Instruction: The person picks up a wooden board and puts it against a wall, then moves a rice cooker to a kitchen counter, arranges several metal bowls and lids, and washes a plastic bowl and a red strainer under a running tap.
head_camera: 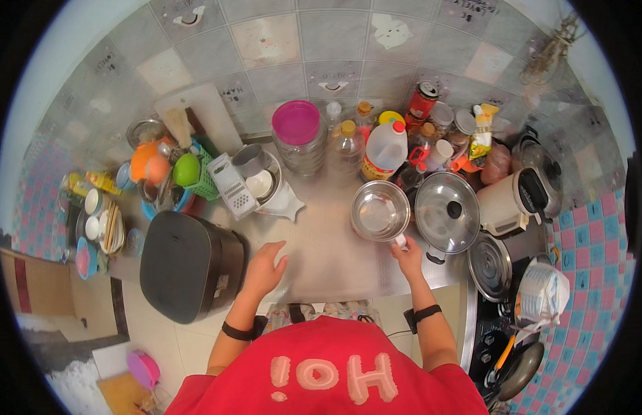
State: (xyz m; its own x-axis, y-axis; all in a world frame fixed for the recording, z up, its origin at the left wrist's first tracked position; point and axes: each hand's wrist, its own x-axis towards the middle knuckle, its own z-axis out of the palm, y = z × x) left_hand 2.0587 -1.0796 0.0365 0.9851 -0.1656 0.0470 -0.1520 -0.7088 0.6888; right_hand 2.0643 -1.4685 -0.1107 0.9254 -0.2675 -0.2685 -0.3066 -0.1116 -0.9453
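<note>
My right hand (pixel 408 258) grips the pale handle of a metal pot (pixel 381 211), whose shiny inside faces up at me. Just right of it stands a larger pot under a glass lid (pixel 440 223) with a black knob. My left hand (pixel 268 267) is over the front of the metal countertop (pixel 321 233), fingers apart and nothing in them. Left of that hand is a large dark appliance (pixel 178 264) with a rounded top, probably a rice cooker. Behind the hand, a flat grater (pixel 232 187) leans against a white container (pixel 282 202) with bowls in it.
Along the tiled wall are a glass jar with a magenta lid (pixel 296 123), a plastic jug with a red cap (pixel 385 148), several bottles and a red can (pixel 422 104). A green basket (pixel 209 179) is at left. On the right are a cream kettle (pixel 502 202) and a black stove (pixel 487 332).
</note>
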